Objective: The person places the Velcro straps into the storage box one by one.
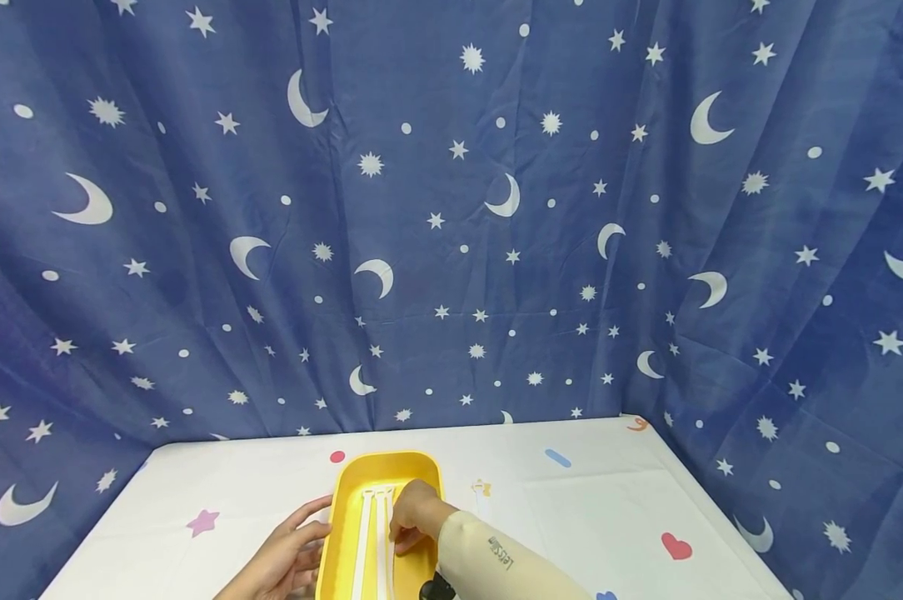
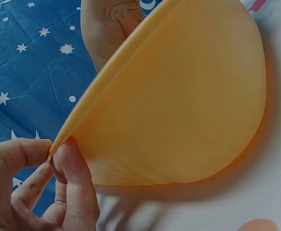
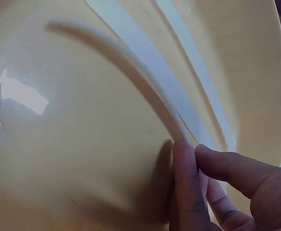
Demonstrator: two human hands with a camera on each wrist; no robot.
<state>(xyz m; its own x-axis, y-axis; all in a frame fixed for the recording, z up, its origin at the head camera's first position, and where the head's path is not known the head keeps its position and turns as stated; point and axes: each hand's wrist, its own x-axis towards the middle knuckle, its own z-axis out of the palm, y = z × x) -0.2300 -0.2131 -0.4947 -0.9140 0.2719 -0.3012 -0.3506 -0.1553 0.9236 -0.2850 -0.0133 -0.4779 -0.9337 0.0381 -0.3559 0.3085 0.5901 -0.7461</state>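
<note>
A yellow tray (image 1: 409, 458) with rounded corners stands on the table, several long white straps with wider slotted ends lying lengthwise in it. On the tray's left side, my left hand (image 1: 282, 552) pinches the rim between thumb and fingers, as the left wrist view shows. My right hand (image 1: 416, 515) reaches into the tray from the right. Its thumb and fingertips pinch one white strap (image 1: 390, 503), which stands on edge and curves in the right wrist view. Close beside it two other white straps (image 3: 198, 62) lie flat on the tray floor.
The white tablecloth (image 1: 571, 508) has printed shapes, among them a pink star and a red heart. A small white strip lies right of the tray, by an orange star print (image 1: 485, 487). A blue curtain (image 1: 451, 275) with moons and stars hangs behind the table.
</note>
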